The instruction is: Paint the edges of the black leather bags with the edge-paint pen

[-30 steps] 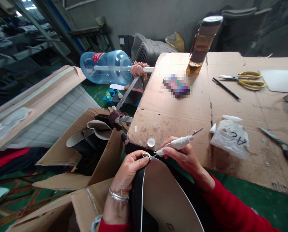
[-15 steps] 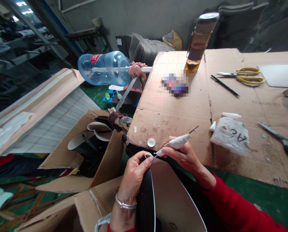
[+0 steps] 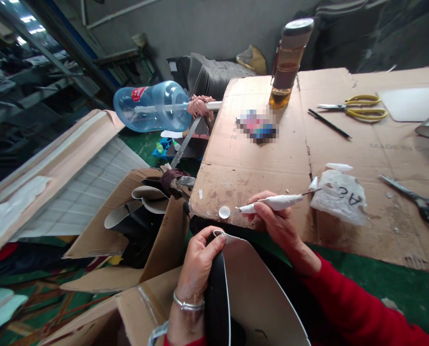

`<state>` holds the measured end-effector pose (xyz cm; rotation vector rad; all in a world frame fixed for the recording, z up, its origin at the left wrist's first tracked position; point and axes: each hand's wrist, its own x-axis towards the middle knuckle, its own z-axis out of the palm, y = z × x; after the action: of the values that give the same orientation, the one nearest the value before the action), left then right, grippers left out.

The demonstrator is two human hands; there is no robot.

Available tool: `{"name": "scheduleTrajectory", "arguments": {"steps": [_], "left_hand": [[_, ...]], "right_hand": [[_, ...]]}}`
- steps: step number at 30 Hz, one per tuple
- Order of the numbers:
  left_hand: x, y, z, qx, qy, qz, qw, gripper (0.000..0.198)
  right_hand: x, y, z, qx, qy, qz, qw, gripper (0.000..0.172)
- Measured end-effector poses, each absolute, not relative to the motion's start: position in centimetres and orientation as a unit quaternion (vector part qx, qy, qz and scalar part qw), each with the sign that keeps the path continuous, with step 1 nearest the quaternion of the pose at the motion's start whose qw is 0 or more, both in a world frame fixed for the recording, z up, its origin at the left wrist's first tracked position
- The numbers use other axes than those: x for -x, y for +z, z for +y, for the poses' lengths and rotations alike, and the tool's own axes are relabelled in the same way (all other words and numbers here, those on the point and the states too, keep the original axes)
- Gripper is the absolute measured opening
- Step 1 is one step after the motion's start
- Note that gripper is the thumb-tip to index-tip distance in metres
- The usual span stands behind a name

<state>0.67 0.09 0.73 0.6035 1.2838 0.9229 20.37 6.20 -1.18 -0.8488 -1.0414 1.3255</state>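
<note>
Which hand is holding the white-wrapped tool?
The right hand grips the white-wrapped tool, and no bangle shows on its wrist; the left hand, wearing a silver bangle, pinches the white-edged piece.

Here stands the drink bottle [image 3: 289, 67], amber at its base, on flattened cardboard [image 3: 272, 163]. Yellow-handled scissors [image 3: 347, 106] lie near a black pencil [image 3: 329, 124]. Far left, a blue water jug [image 3: 154, 106] tips sideways!

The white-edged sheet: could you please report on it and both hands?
Left hand pinching white-edged sheet at top. Right hand gripping white-wrapped tool, tip off sheet. Small white cup on table near tip.
</note>
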Motion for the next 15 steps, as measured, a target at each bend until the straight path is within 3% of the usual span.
{"name": "scheduleTrajectory", "arguments": {"steps": [15], "left_hand": [[0.2,1.8,0.4,-0.273,0.384,0.560,0.682,0.041]], "right_hand": [[-20.1,-1.1,6.6,0.392,0.531,-0.455,0.597,0.027]]}}
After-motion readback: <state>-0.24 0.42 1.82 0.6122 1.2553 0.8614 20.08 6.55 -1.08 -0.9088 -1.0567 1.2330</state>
